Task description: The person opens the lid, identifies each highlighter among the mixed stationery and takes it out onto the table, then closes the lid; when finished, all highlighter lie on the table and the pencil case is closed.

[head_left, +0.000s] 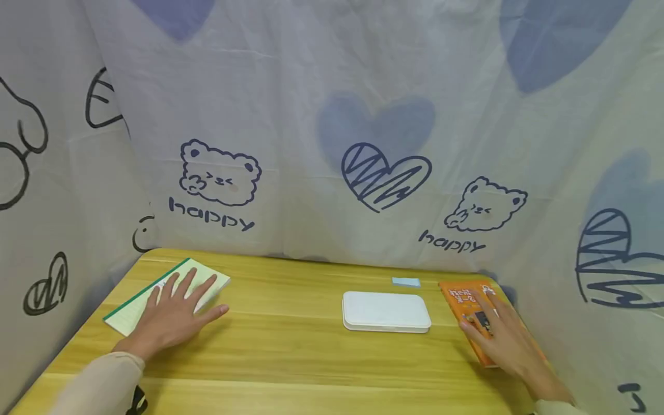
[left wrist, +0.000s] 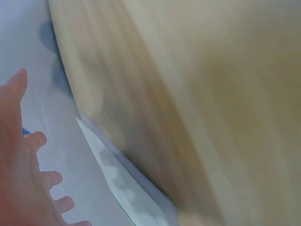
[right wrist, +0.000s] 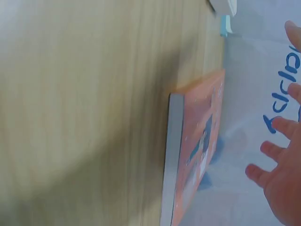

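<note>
My left hand, fingers spread, hovers over a pale green notepad with a darker green edge at the table's left. In the left wrist view the notepad lies below the fingers with a gap between. On the right, my right hand is held with fingers apart above an orange book with white lettering. The right wrist view shows the thick book flat on the table and the hand raised off it. Neither hand holds anything.
A white flat case lies right of the middle of the wooden table. Just behind it is a small light blue slip. White cloth with bear and heart drawings hangs along the back and both sides.
</note>
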The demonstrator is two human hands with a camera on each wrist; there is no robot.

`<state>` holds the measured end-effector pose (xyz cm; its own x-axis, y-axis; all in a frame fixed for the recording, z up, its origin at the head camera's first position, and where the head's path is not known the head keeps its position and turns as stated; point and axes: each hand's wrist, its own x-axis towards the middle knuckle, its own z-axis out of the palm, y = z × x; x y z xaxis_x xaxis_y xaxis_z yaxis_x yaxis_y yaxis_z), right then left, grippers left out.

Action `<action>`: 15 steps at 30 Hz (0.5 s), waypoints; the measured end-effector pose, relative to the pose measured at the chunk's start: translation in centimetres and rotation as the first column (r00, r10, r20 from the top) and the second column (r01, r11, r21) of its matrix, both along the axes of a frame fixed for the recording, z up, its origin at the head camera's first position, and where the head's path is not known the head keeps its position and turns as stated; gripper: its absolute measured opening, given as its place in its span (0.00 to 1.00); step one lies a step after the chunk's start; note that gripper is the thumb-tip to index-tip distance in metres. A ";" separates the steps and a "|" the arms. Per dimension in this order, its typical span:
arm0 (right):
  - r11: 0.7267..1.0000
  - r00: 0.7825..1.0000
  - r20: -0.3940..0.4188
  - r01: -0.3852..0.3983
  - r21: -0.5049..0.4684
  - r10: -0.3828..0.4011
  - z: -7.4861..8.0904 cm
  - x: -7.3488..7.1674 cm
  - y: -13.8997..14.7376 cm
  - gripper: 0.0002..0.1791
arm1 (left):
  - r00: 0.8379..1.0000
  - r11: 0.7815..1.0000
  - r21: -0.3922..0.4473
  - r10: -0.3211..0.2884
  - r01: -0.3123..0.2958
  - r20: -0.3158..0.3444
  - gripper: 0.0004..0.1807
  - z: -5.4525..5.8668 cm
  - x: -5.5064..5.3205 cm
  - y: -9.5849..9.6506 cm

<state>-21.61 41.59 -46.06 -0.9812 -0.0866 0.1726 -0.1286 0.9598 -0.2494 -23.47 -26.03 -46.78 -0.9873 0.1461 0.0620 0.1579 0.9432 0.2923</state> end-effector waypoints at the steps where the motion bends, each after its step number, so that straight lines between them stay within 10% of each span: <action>1: 1.000 1.000 -0.005 -0.008 -0.027 0.008 0.1 -0.1 -0.2 0.52 | 1.000 1.000 0.001 -0.010 0.010 -0.008 0.51 0.1 -0.3 0.8; 15: 0.935 0.988 -0.022 -0.155 -0.320 0.156 -0.6 -2.5 -5.1 0.48 | 0.977 0.969 0.123 -0.212 0.214 -0.034 0.52 0.4 -4.1 13.5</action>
